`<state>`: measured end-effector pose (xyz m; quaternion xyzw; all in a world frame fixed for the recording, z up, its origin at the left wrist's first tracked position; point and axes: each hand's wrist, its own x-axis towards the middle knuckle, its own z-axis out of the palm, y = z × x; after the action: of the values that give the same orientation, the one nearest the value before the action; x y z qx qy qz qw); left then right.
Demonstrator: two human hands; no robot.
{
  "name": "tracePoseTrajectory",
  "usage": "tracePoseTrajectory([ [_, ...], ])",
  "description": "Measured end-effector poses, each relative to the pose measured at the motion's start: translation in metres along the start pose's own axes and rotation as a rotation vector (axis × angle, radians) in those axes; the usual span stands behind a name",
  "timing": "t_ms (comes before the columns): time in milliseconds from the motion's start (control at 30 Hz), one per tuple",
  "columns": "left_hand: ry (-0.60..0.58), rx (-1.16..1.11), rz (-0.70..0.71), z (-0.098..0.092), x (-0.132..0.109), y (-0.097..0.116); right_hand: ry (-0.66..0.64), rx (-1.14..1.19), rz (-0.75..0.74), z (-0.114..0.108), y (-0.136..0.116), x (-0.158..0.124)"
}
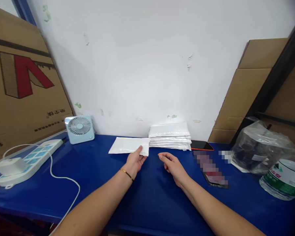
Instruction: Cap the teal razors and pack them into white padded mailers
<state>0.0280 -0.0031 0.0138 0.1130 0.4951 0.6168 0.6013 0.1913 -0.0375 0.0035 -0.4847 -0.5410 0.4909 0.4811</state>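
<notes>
My left hand (135, 160) pinches the right end of a white padded envelope (127, 145), thumb on top and fingers beneath. The envelope lies low over the blue table, its far end pointing left. My right hand (172, 165) is closed just above the table to the right, fingers curled in and thumb against the index finger, with nothing visible in it. Behind it, against the wall, stands a stack of several similar white padded envelopes (170, 136), their edges slightly uneven.
The blue table (147, 203) meets a white wall. A small fan (80, 128), a power strip (31, 160) and a loose white cable are at the left. Two phones, one dark (202, 145), one blurred (212, 170), a bagged object (258, 150) and a labelled container (284, 178) occupy the right.
</notes>
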Motion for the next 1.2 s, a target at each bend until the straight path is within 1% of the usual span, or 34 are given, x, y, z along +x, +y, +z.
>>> tracePoseTrajectory([
  [100,0.122,0.076,0.019,0.005,0.039,0.023,-0.045,-0.007,0.021,-0.003,0.0,0.001],
  [167,0.159,0.118,0.031,0.009,0.061,0.032,-0.063,-0.008,0.02,-0.003,0.001,0.001],
  [267,0.161,0.161,0.016,0.011,0.082,0.04,-0.076,-0.028,0.005,-0.004,0.004,0.002],
  [367,0.12,0.158,-0.013,0.011,0.091,0.047,-0.037,-0.119,-0.062,-0.011,0.003,0.005],
  [400,0.104,0.146,-0.013,0.01,0.091,0.049,0.002,-0.177,-0.105,-0.017,0.0,0.008],
  [467,0.083,0.107,0.011,0.009,0.089,0.052,0.133,-0.316,-0.211,-0.035,-0.009,0.018],
  [567,0.109,0.027,0.119,0.005,0.079,0.05,0.452,-0.469,-0.364,-0.075,-0.028,0.045],
  [600,0.131,-0.001,0.163,0.003,0.075,0.047,0.58,-0.519,-0.38,-0.09,-0.034,0.058],
  [633,0.152,-0.028,0.203,0.001,0.071,0.044,0.662,-0.57,-0.352,-0.103,-0.039,0.07],
  [667,0.167,-0.051,0.233,-0.001,0.066,0.04,0.702,-0.599,-0.298,-0.114,-0.043,0.083],
  [700,0.173,-0.068,0.25,-0.002,0.062,0.037,0.711,-0.619,-0.242,-0.122,-0.047,0.095],
  [733,0.166,-0.081,0.254,-0.003,0.057,0.033,0.693,-0.643,-0.184,-0.127,-0.05,0.107],
  [800,0.109,-0.092,0.225,-0.004,0.047,0.027,0.647,-0.669,-0.132,-0.131,-0.056,0.124],
  [900,-0.056,-0.098,0.137,0.0,0.03,0.018,0.616,-0.655,-0.161,-0.122,-0.067,0.136],
  [967,-0.171,-0.099,0.062,0.005,0.019,0.013,0.608,-0.639,-0.211,-0.111,-0.074,0.134],
  [1067,-0.335,-0.071,-0.086,0.009,0.005,0.002,0.584,-0.553,-0.337,-0.087,-0.08,0.118],
  [1133,-0.486,-0.023,-0.192,0.01,-0.003,-0.006,0.514,-0.31,-0.464,-0.068,-0.08,0.101],
  [1167,-0.576,0.007,-0.225,0.009,-0.007,-0.009,0.482,-0.158,-0.473,-0.058,-0.078,0.09],
  [1200,-0.668,0.029,-0.232,0.009,-0.01,-0.012,0.448,0.017,-0.439,-0.05,-0.076,0.08],
])
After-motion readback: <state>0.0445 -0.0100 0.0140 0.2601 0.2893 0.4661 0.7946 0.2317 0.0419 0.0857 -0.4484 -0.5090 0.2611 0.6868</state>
